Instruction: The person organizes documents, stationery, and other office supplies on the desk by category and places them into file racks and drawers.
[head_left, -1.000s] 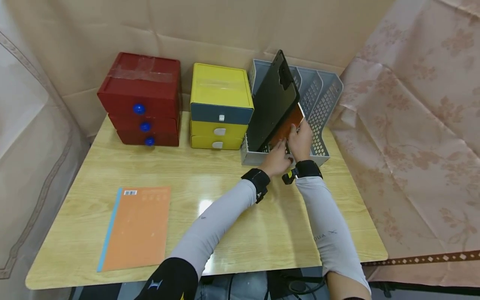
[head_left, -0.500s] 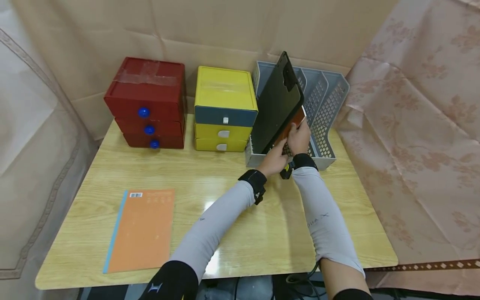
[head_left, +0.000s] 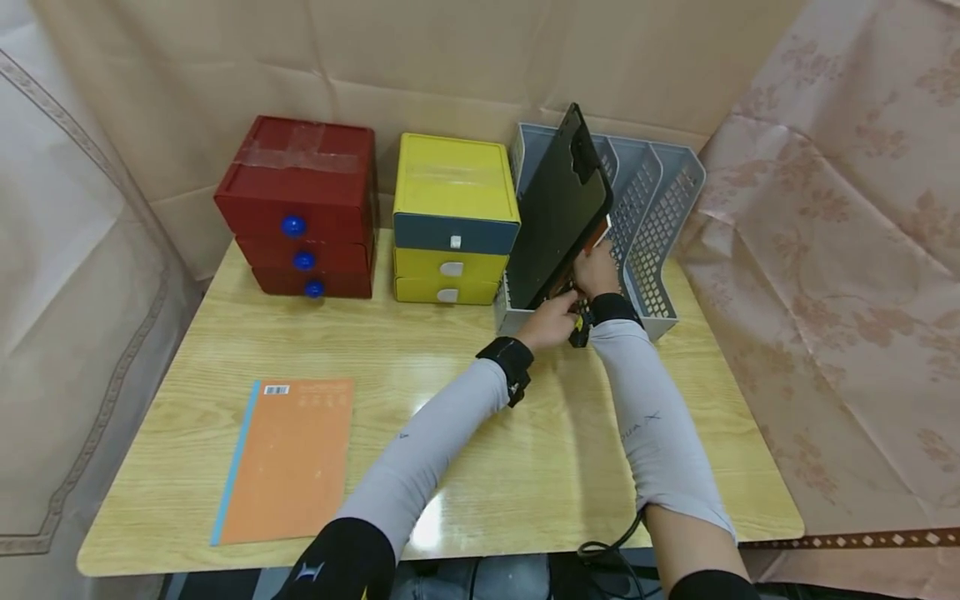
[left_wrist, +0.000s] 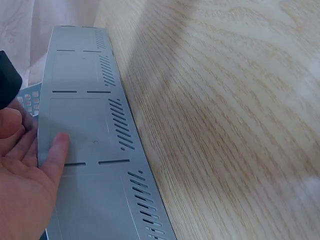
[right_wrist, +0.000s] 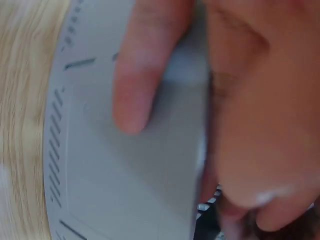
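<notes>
A grey file rack (head_left: 512, 318) stands at the back right, with a black clipboard (head_left: 558, 221) leaning upright in its left part. Just right of the clipboard, a thin orange-brown book (head_left: 602, 230) shows only a strip and a pale edge; the rest is hidden. My right hand (head_left: 597, 271) reaches into the rack and holds the book at its near edge, fingertips mostly hidden. My left hand (head_left: 551, 321) grips the rack's front wall: in the left wrist view its thumb (left_wrist: 59, 150) presses the outer face, with fingers over the rim. The right wrist view is blurred.
An orange notebook (head_left: 292, 462) with a blue spine lies on the wooden table (head_left: 420, 358) at front left. Left of the rack stand a yellow drawer box (head_left: 453, 179) and a red drawer box (head_left: 300, 187). Cables (head_left: 618, 550) hang by the front edge.
My right hand has moved forward and deeper into the rack along the book. My left hand stays at the front wall. The head view has shifted slightly.
</notes>
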